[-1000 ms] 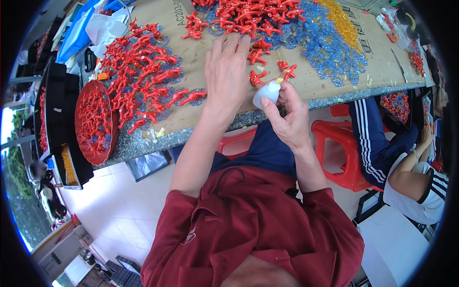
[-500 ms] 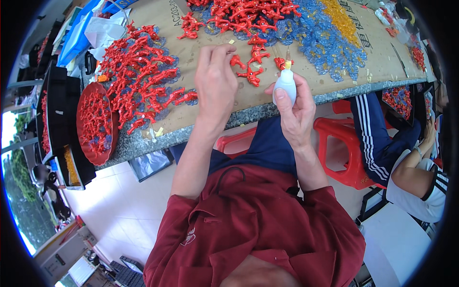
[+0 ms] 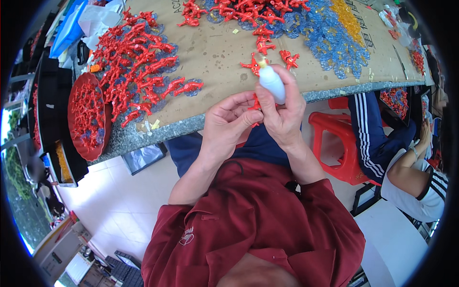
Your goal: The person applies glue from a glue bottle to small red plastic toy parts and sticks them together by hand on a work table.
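My right hand grips a small white squeeze bottle, its tip pointing up and away. My left hand pinches a small red coral-shaped plastic piece right beside the bottle; most of the piece is hidden by my fingers. Both hands hover over my lap, just in front of the table edge. On the cardboard-covered table lie more red coral pieces close to my hands.
A large heap of red pieces on blue bases fills the table's left. A red round tray of pieces hangs at the left edge. Blue pieces and yellow pieces lie right. A red stool and a seated person are at right.
My left hand came off the table toward me with a red piece. My right hand brought the bottle in against it, both now held before the table edge.
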Tool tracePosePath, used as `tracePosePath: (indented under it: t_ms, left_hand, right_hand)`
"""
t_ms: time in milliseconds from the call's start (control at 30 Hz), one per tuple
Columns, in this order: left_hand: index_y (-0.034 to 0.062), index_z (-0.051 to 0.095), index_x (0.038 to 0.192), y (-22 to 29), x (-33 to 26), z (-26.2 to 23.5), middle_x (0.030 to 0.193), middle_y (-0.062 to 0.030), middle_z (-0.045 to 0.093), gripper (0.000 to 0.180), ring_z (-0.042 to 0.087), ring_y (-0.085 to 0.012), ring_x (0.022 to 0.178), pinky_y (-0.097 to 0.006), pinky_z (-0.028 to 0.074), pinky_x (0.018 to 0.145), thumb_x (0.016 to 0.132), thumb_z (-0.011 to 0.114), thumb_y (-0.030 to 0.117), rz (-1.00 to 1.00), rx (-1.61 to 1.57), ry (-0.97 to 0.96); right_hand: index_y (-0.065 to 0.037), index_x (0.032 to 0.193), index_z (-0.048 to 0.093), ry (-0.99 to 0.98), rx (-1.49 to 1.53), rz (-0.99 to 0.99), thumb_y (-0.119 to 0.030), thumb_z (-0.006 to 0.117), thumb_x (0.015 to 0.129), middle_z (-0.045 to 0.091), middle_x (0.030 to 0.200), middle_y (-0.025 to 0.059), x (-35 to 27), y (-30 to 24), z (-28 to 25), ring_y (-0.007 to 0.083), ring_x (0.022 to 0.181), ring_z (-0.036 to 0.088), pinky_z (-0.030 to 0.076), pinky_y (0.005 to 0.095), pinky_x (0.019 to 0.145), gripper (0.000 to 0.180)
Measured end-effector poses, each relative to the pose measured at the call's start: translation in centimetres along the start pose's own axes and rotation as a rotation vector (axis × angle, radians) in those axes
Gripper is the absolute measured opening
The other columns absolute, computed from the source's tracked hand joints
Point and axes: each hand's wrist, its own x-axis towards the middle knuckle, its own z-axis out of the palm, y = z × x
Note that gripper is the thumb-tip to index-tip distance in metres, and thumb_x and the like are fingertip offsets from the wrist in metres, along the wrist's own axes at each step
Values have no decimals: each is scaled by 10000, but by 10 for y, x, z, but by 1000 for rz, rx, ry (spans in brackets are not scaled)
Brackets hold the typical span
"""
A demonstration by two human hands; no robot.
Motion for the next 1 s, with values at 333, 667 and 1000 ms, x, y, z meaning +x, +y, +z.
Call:
tracePosePath:
  t_ms: [333,667,1000]
  left_hand:
    - [10,443,1218,1,-10,-27,966,-95,551,348,553,-159,825,-272,480,771,892,508,115,-247,-716,-86]
    - [23,421,1244,-1,-11,-29,985,-92,543,373,547,-150,829,-268,470,782,892,507,110,-214,-720,-79]
    - [9,396,1272,2,-9,-26,937,-80,521,425,504,-135,778,-247,439,701,884,523,128,-190,-626,-67]
  right_hand:
    - [9,901,642,-75,-3,-28,-108,806,581,580,637,65,-7,-27,-41,140,536,538,392,231,478,378]
    - [53,878,652,-157,-91,66,-152,799,590,570,633,76,-11,-37,-44,138,550,490,361,240,504,383]
    - [40,874,659,-140,-38,95,-196,780,623,577,644,76,-10,-38,-47,131,559,512,369,231,508,366]
